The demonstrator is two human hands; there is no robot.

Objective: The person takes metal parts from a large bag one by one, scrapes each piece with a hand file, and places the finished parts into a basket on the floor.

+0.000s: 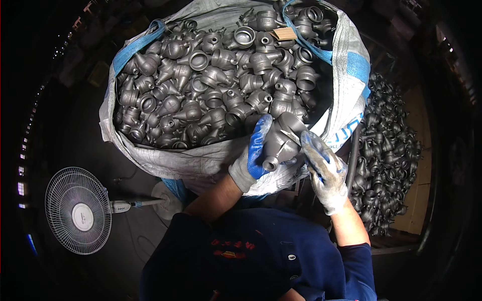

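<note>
Holding a hollow gray metal casting (274,145) over the near edge of a big white sack (175,161) is the left hand (257,149) (its glove is partly blue). The right hand (325,170) is just right of it, by a thin pale strip (289,136); I cannot tell if it grips that.

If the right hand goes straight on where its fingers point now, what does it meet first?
Probably the grey metal fitting in the left hand; the right hand looks close beside it, though the picture leaves depth unclear.
</note>
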